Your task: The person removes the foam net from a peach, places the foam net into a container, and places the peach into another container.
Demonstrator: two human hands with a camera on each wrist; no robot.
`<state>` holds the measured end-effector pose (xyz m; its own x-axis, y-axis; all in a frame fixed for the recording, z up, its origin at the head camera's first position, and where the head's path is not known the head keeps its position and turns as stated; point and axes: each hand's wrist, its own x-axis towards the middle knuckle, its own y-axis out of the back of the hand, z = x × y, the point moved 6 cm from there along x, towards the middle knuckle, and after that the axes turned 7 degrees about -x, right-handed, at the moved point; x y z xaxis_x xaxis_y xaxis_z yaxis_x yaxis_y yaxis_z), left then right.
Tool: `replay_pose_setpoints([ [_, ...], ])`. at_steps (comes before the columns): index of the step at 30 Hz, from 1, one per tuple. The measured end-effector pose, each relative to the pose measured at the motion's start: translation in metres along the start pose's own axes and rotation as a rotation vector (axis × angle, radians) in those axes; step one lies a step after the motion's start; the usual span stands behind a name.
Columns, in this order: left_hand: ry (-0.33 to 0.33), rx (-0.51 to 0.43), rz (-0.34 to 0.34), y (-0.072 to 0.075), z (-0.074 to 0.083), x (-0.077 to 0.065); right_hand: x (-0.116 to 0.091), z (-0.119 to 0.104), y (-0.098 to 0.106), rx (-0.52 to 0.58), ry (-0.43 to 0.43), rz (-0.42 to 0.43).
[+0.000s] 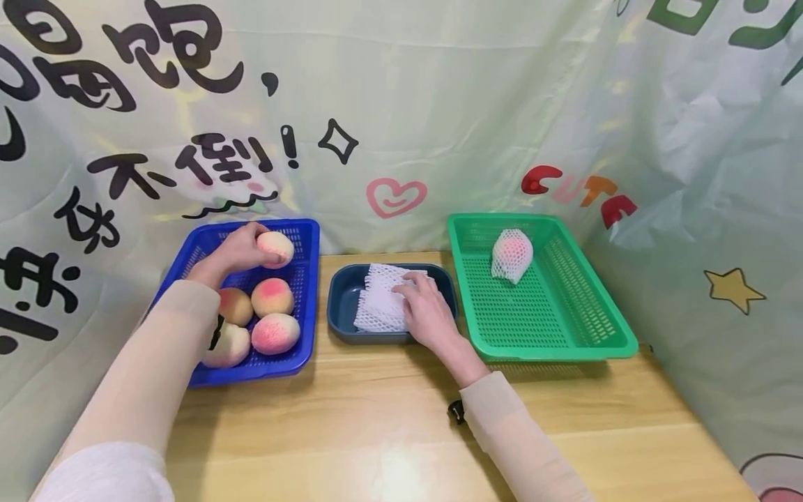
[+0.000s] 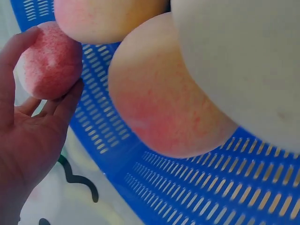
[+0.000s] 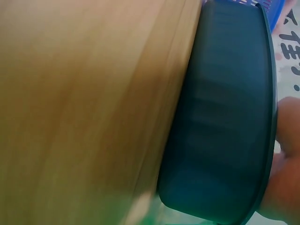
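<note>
My left hand [image 1: 233,252] grips a pale peach with a pink blush [image 1: 276,249] at the far end of the blue basket [image 1: 311,279]. In the left wrist view, the thumb and fingers lie around that peach [image 2: 51,63]. Several other peaches [image 1: 276,333] sit nearer to me in the basket, partly behind the left forearm. Fingers loosely bent, my right hand [image 1: 428,312] touches white foam nets [image 1: 379,303], which lie stacked in a dark blue tray [image 1: 370,338]. The tray's wall hides most of the right hand [image 3: 288,173] in the right wrist view.
To the right of the tray stands a green basket [image 1: 533,321], holding one peach in a white foam net [image 1: 513,254]. All three containers stand on a wooden table [image 1: 376,411]. A printed cloth [image 1: 389,90] hangs behind and along both sides.
</note>
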<state>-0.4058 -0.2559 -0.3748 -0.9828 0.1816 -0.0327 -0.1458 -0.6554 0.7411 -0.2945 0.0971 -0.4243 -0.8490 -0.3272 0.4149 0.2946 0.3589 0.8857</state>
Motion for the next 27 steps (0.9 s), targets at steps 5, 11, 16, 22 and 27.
replay_pose_setpoints([
  [5, 0.069, -0.009, -0.032, -0.007, -0.012, 0.000, -0.002, -0.002, -0.007, 0.017, 0.021, -0.136],
  [11, 0.132, -0.025, -0.046, -0.018, -0.022, 0.004, -0.005, -0.006, -0.014, -0.003, 0.042, -0.305],
  [16, 0.155, -0.033, -0.098, -0.029, -0.031, 0.006, -0.007, -0.008, -0.018, -0.041, 0.070, -0.371],
  [22, 0.134, -0.027, -0.124, -0.033, -0.027, 0.008, -0.007, -0.006, -0.021, -0.077, 0.079, -0.398],
  [27, 0.131, -0.030, -0.155, -0.037, -0.026, 0.010, -0.006, -0.005, -0.019, -0.069, 0.073, -0.384],
])
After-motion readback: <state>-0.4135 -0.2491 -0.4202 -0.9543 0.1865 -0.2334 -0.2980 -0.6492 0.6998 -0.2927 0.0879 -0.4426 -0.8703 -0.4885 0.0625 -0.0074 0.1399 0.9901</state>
